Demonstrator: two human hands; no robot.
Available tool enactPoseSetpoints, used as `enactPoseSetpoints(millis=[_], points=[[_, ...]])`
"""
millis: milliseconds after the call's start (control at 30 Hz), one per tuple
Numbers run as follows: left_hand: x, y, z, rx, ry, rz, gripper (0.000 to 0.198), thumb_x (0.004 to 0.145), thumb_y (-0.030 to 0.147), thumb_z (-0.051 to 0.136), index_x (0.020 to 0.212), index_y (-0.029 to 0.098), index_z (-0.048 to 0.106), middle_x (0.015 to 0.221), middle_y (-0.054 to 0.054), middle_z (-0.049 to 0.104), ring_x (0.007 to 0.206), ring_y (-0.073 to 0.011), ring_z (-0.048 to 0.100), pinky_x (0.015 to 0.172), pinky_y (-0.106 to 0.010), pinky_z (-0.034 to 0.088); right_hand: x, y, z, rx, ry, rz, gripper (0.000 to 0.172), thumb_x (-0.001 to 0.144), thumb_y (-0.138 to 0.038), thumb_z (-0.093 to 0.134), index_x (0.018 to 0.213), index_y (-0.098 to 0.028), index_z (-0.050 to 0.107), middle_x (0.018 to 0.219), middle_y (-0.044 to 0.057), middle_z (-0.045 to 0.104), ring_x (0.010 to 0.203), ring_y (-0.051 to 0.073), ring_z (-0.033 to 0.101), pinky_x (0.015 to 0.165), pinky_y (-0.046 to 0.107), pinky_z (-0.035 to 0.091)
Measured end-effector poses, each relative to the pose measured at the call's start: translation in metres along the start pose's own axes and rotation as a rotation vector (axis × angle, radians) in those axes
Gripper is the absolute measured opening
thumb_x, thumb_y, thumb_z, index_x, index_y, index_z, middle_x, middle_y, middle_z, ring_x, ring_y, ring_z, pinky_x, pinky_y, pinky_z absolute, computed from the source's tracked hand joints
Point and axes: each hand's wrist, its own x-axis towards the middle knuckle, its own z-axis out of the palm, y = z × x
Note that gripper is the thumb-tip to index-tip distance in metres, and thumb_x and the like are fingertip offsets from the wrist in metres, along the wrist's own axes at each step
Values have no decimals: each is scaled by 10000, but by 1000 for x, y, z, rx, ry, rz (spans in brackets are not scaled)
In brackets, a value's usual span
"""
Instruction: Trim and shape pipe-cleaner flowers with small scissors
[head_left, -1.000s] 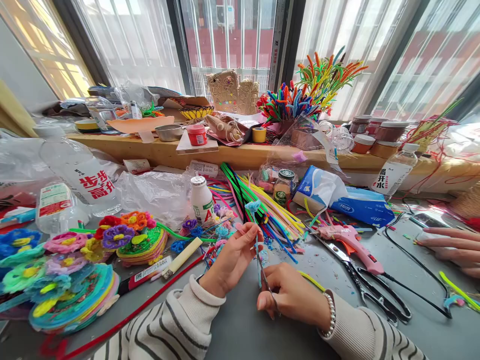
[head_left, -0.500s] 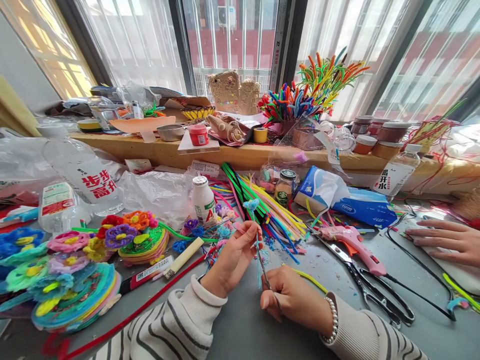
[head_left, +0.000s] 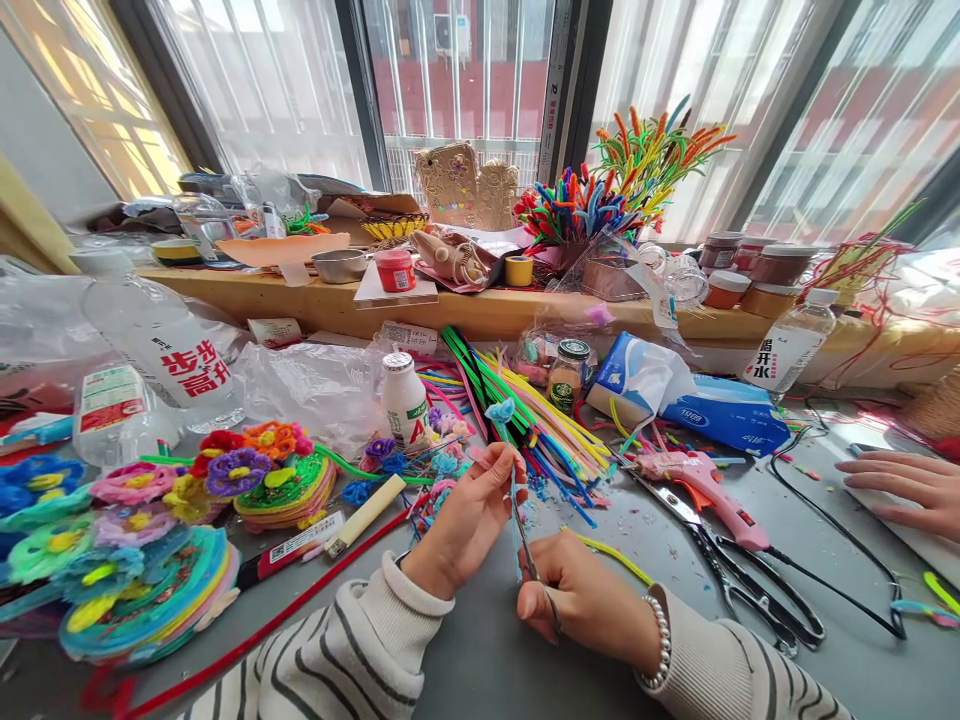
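Pinched 1 light-blue fuzzy stem (head_left: 517,550) between thumb and fingers of the left hand (head_left: 466,518), with a flower-like tip (head_left: 500,411) above the pinch and the free length hanging below, over the grey table (head_left: 476,655). Gripped small scissors (head_left: 528,560) in the right hand (head_left: 581,597), fingers curled around the handles and blades angled up beside the stem, toward the left fingertips. Could not tell blade contact from a near miss, nor make out any gap between the 2 blades. Seemed to be at a trimming step, working along the stem below the tip. Probably called for a steady left pinch, a stem held straight, and small, shallow snips clear of the fingertips, without cutting through any core. Had larger scissors (head_left: 701,530) and a pink glue gun (head_left: 724,500) lying to the right, out of the grasp of the 2 hands, and a bundle of coloured stems (head_left: 559,440) beyond the left hand.
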Motion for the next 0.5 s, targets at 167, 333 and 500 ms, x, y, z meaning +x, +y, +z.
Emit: enactPoseSetpoints(millis=[167,333,500], points=[[1,0,-2,-36,21,-3,78,672,212,601,664,169,536,687,32,510,639,-68,489,624,-202,382,2,-4,-1,-16,35,59,677,669,-692,232,311,-142,395,347,-19,366,417,72,425,492,185,344],[3,-1,-5,-62,22,-1,83,652,208,620,663,168,548,707,32,534,643,-72,502,637,-212,381,1,-4,1,-25,48,54,687,673,-692,215,318,-143,428,348,-15,369,429,77,433,506,187,352],[3,-3,-5,-59,18,-17,70,658,206,615,661,171,556,695,37,538,631,-66,503,633,-209,375,1,-1,3,-1,36,27,708,669,-699,197,330,-131,448,363,-17,382,415,66,426,479,186,336]])
